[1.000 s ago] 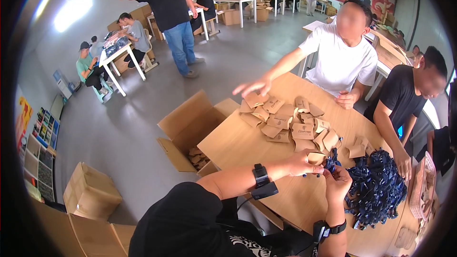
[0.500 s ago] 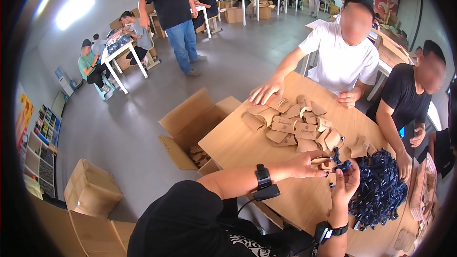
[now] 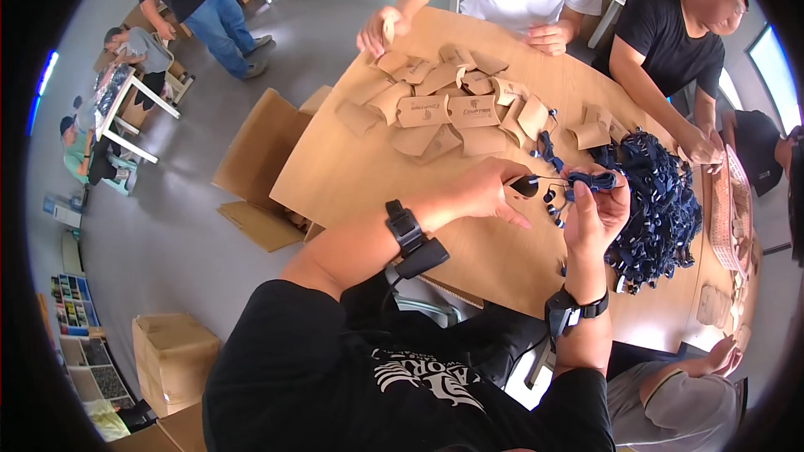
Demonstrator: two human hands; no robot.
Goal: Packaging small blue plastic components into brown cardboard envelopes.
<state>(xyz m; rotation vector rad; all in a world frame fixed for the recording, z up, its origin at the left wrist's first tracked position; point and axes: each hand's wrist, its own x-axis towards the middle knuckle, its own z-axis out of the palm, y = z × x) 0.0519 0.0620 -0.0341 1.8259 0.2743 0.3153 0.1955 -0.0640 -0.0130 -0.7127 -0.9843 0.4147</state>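
Above the wooden table, my left hand (image 3: 487, 192) is closed around a brown pillow box (image 3: 525, 185), whose dark open end faces right; most of the box is hidden by my fingers. My right hand (image 3: 600, 216) pinches a coiled bundle of dark blue earphones (image 3: 591, 181) between thumb and fingers, close to that opening. A thin cord reaches from the bundle toward the box, and small earbuds hang beneath it. Right of my right hand lies a large heap of dark blue earphones (image 3: 657, 209). Another loose earphone bundle (image 3: 548, 151) rests just beyond my hands.
Many flat brown pillow boxes (image 3: 423, 110) cover the table's (image 3: 368, 167) far middle. At right stands a pink basket (image 3: 729, 213). An open carton (image 3: 264, 163) is left of the table; a closed carton (image 3: 172, 360) sits on the floor. Co-workers occupy the far and right sides.
The view has tipped down and turned. The box in my left hand has turned its dark opening toward the earphones. Across the table, a co-worker's hand has lifted a brown piece.
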